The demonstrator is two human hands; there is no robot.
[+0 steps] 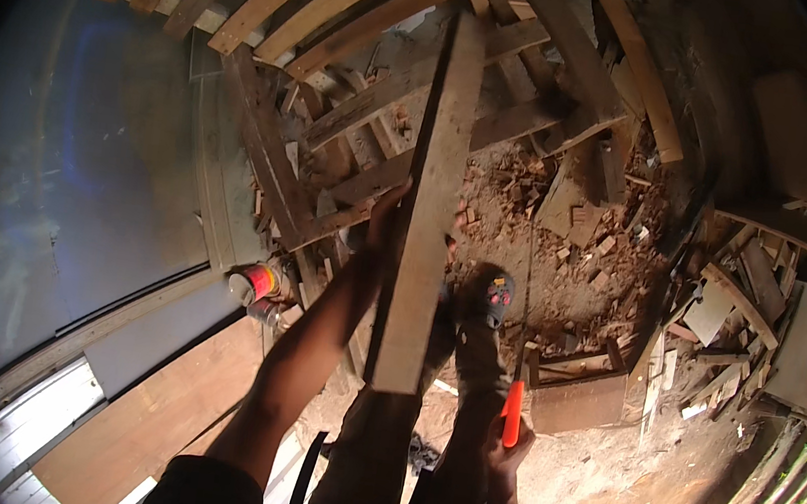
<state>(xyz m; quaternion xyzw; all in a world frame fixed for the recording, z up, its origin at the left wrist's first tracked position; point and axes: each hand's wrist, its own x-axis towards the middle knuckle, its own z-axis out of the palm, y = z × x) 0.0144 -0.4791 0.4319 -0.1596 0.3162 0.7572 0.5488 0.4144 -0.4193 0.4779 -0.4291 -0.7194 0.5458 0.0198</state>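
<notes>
A long wooden beam [434, 216] stretches away from me through the middle of the view, its near cut end over my legs. My left hand [385, 218] is wrapped round the beam's left side partway along; its fingertips are partly hidden by the wood. Lower down on the right, my right hand [508, 450] is closed round the orange handle of a handsaw [511, 416]. The saw's thin blade points away from me, seen nearly edge-on, and is apart from the beam.
Wooden frames [279, 161] and curved-looking slats [353, 4] lie ahead. Wood scraps and rubble [586, 239] cover the ground beyond my shoe [497, 299]. Cans [253, 284] stand left beside a grey panel [123, 157]. A scrap pile [734, 313] and a wooden box [576, 402] are right.
</notes>
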